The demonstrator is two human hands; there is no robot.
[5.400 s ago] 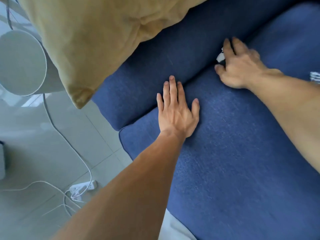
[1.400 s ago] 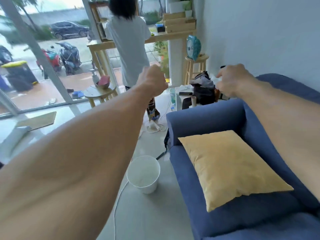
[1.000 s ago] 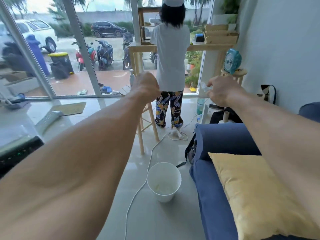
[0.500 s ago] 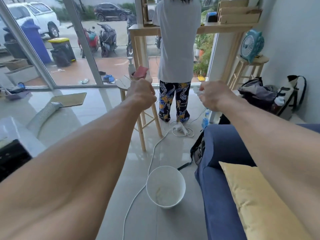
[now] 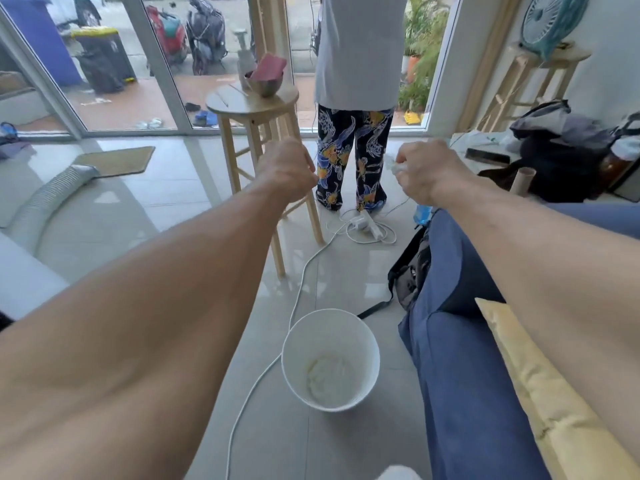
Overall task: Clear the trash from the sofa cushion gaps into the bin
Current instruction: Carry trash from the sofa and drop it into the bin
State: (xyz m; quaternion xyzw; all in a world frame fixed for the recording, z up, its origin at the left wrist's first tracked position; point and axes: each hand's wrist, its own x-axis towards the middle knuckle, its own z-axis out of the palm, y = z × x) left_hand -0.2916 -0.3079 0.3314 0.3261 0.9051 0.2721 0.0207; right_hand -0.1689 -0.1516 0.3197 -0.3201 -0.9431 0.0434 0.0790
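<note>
Tiled floor (image 5: 166, 216), white bin (image 5: 334, 332), right hand (image 5: 426, 169) pinching white trash (image 5: 393, 163), left hand (image 5: 287, 169) fisted

1. Your left hand (image 5: 289, 169), arm outstretched, is curled into a fist beyond the bin (image 5: 372, 358), nothing showing in it.
2. Your right hand (image 5: 424, 168), beyond the bin's right side, grips a white scrap (image 5: 393, 165).

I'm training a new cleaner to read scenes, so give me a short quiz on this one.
1. True or false: the bin stands on the sofa.
2. Which hand grips the white scrap?
3. Fill in: a yellow ____ lies on the sofa.
Key: 1 false, it stands on the floor beside the sofa; 2 the right hand; 3 pillow.
</note>
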